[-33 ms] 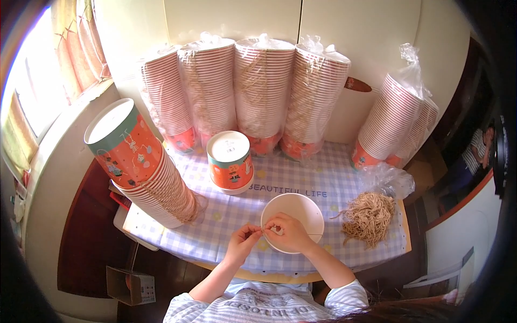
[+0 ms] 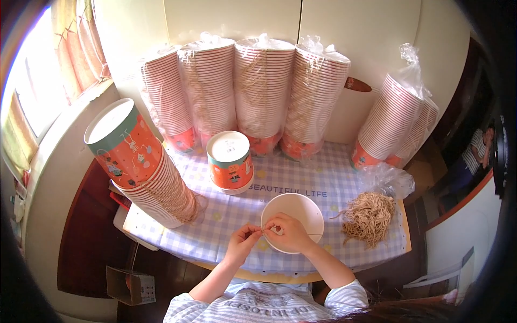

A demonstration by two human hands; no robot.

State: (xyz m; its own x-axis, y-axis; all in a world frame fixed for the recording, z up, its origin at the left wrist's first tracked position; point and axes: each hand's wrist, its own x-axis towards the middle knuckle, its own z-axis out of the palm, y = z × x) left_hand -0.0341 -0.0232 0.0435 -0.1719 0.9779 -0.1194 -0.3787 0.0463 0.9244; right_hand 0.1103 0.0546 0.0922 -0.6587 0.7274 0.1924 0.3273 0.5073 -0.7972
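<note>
A white paper bucket [image 2: 303, 209] stands mouth up at the front of the table. At its left rim my left hand [image 2: 243, 241] and my right hand [image 2: 286, 232] meet, thumbs and fingertips pinched together. Between them they grip a thin cord, its end mostly hidden by the fingers. More of the cord [image 2: 315, 234] shows as a fine line over the bucket's right side, beside my right wrist. Right of the bucket lies a tangled heap of beige cords [image 2: 370, 216], partly in a clear plastic bag [image 2: 392, 182].
An orange and green bucket [image 2: 230, 160] sits upside down beyond my hands. A tall leaning stack of buckets [image 2: 156, 183], cords hanging along it, stands at the left edge. Several bagged stacks [image 2: 264, 89] line the back; others [image 2: 390, 118] stand right. A checked cloth [image 2: 215, 237] covers the table.
</note>
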